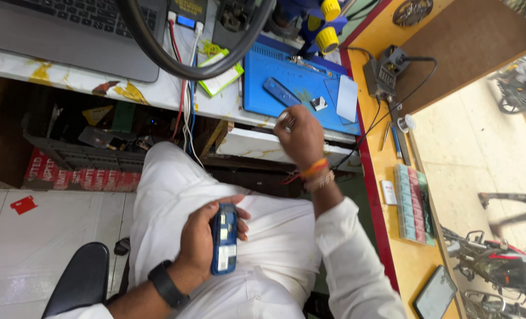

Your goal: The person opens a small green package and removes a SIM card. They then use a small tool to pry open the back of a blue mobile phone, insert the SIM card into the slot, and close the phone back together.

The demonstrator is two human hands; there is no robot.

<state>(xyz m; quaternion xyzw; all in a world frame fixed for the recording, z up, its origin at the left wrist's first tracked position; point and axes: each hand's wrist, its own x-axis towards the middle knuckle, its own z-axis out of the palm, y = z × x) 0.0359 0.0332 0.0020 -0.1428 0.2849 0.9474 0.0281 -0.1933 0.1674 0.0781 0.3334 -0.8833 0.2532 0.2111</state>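
Cradled low over the lap, nearest the camera, the left hand [207,236] is closed around an opened blue phone [224,238], its back off and the pale innards facing up, thumb along one long side and fingers wrapped over the other. A black wristband sits on that wrist. Up at the bench, the right hand [298,134] reaches to the near edge of the blue work mat [263,82], its fingers pinched shut on something small and shiny that I cannot identify; it may be a tool tip or a tiny part. On the mat lie a dark blue phone cover [281,92], a small metal piece [319,103] and a pale rectangular panel [347,98] toward its right edge. A laptop [68,29] fills the far left corner of the bench, and a soldering station [384,71] stands on the yellow side counter [413,260]. To do this well, I judge the pinch should stay firm and low over the mat so a dropped part lands there, while the phone is kept level in the lap so nothing slides out.
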